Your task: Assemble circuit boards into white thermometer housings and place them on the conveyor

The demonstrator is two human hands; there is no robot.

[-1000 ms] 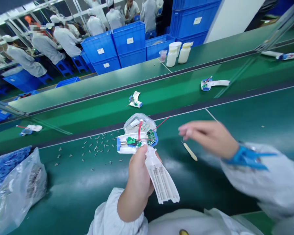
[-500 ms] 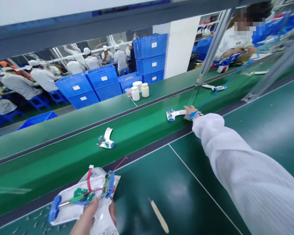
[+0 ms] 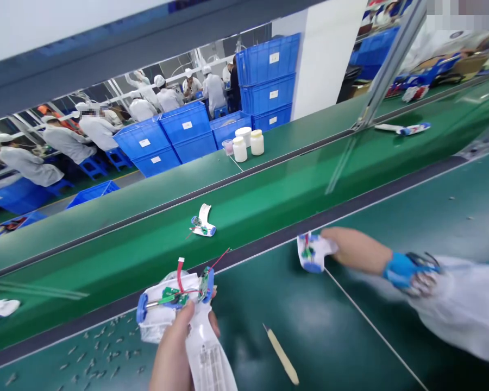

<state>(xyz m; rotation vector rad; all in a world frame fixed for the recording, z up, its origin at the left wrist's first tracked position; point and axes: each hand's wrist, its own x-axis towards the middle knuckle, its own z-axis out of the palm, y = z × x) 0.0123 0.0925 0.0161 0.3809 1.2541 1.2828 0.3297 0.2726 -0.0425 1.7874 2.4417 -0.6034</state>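
Note:
My left hand (image 3: 177,342) grips a white plastic gun-shaped housing half (image 3: 209,347) by its neck. Blue end rings, a green circuit board (image 3: 175,296) and red wires show in its open side. A clear plastic bag (image 3: 150,331) lies just behind it. At the right, my right hand (image 3: 338,244) is closed on the handle of a second such housing half (image 3: 309,252), held over the near edge of the belt; its fingers are partly hidden and blurred. Between the hands, a pale-handled pointed tool (image 3: 283,355) lies on the green table.
Another housing half (image 3: 204,221) lies on the green conveyor belt (image 3: 269,201), with more at far left and far right (image 3: 411,128). Small metal parts (image 3: 101,353) are scattered at lower left. White jars (image 3: 239,149) stand beyond the belt. A metal post (image 3: 391,65) rises at right.
My right hand reached out to the belt, took hold of the second housing half by its handle and brought it back toward me. My left hand keeps its grip. The view has swung right.

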